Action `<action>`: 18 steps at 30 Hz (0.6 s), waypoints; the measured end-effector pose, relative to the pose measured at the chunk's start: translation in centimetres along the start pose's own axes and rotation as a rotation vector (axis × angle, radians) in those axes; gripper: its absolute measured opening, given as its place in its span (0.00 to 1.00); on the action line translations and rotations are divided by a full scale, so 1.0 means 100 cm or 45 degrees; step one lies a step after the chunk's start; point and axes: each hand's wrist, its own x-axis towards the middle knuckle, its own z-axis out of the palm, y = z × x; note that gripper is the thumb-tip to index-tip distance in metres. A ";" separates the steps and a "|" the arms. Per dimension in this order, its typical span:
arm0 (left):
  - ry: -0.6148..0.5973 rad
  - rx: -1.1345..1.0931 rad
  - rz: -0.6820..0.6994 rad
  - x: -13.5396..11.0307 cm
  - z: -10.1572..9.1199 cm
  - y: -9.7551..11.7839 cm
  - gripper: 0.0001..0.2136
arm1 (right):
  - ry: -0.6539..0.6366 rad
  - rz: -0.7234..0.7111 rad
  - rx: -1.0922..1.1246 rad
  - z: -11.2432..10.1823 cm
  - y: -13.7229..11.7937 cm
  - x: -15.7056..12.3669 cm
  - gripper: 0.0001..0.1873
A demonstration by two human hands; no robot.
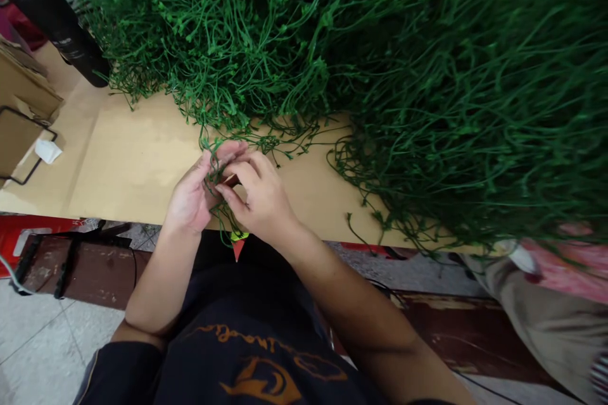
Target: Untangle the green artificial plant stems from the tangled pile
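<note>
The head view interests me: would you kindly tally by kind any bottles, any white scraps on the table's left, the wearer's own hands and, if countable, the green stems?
Bottles: 1, the black bottle
White scraps: 1, the white scrap
Wearer's hands: 2, left hand and right hand
Green stems: too tangled to count
Total, stems excluded: 4

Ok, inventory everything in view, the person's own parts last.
Stem pile: one, green, far side and right
Held stems: several, green, at hands
Bottle: one, black, upper left
Box: one, brown, left edge
Wire frame: one, black, left
Scrap: one, white, by frame
Tabletop: one, tan, under the pile
Unclear object: one, red, lower left
Bright item: one, red-and-yellow, below hands
Bench: at least one, brown, below table
Floor: one, grey, lower left
Another person's leg: one, beige-trousered, right
Cloth: one, pink, right
Shirt: one, dark, bottom
Forearms: two, bare, lower middle
Left hand: one, bare, cupping stems
Right hand: one, bare, at stems
</note>
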 end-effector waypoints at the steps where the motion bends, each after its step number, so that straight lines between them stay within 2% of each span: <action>1: 0.009 -0.005 -0.016 0.000 0.001 0.001 0.17 | 0.030 -0.008 0.021 0.001 -0.001 0.000 0.05; 4: 0.022 -0.035 -0.051 -0.002 0.004 0.003 0.17 | 0.064 -0.051 0.031 0.003 -0.002 0.000 0.07; 11: 0.068 -0.059 -0.089 0.000 0.002 0.001 0.18 | -0.069 -0.119 -0.030 0.004 0.003 0.003 0.04; 18: 0.044 -0.053 -0.046 0.001 -0.001 0.002 0.18 | 0.099 -0.163 0.050 0.004 -0.002 -0.001 0.05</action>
